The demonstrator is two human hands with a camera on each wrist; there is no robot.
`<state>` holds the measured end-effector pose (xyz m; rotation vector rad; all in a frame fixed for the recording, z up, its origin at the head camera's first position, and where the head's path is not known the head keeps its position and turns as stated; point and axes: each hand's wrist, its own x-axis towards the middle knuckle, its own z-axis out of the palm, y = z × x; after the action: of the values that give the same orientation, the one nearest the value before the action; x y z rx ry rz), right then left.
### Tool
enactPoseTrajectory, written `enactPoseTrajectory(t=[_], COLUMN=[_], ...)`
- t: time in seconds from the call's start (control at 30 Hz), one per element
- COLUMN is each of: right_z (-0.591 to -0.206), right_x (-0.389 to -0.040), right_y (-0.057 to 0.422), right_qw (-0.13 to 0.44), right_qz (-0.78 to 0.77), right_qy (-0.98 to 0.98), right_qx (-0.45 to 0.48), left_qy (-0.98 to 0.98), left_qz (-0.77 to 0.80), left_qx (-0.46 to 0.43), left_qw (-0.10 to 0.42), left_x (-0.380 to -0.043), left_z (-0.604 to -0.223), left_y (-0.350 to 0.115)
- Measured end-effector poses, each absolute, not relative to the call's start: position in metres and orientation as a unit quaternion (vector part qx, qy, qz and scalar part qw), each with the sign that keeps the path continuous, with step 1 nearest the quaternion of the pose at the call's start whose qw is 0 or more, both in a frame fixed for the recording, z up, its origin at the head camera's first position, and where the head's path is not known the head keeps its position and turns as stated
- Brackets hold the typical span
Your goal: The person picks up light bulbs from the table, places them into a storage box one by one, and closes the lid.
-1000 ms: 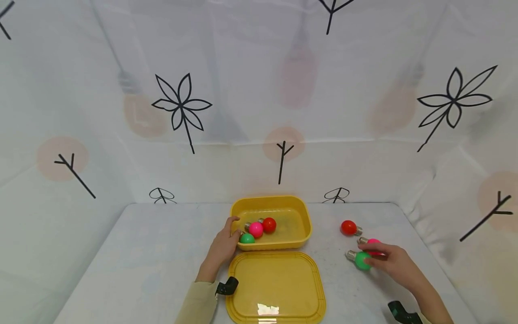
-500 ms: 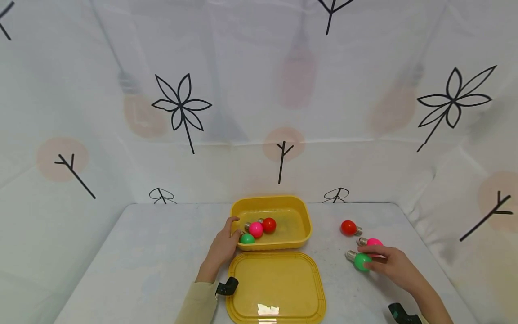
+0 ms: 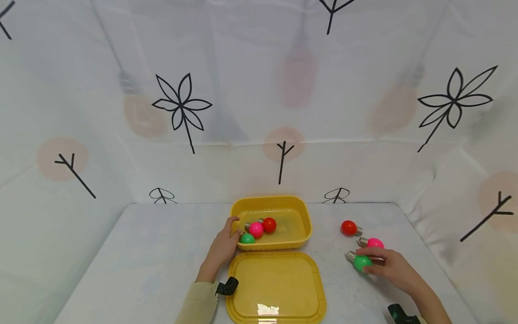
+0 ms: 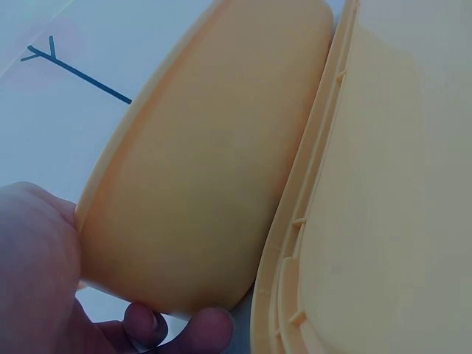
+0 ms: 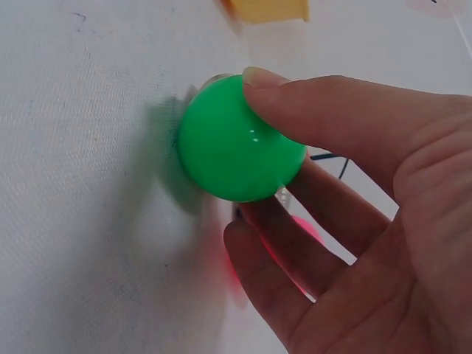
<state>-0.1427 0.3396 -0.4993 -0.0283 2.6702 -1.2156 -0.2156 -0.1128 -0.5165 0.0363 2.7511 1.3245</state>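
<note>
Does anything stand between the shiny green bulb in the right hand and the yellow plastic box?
Nothing visible does: only white tabletop separates the round green bulb, pinched by the right hand, from the yellow plastic box. It would probably need lifting over the box's side wall.

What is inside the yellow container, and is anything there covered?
A red bulb, a pink bulb and a green bulb lie inside the yellow container. Its front wall covers the green bulb's lower part, so that cannot be seen.
</note>
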Motion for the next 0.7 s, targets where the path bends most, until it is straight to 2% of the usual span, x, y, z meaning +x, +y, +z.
enactPoseTrajectory(t=[0.7], right_z=[-0.5027], right_x=[-0.1426], right_y=[0.3401], right_qw=[0.099], right_qz=[-0.402], right_qy=[0.91], right_qx=[-0.019], left_qy=[0.902], left_qz=[0.43], left_qx=[0.02], left_qw=[0.041], left_x=[-0.2157], left_z=[-0.5148], left_y=[-0.1132])
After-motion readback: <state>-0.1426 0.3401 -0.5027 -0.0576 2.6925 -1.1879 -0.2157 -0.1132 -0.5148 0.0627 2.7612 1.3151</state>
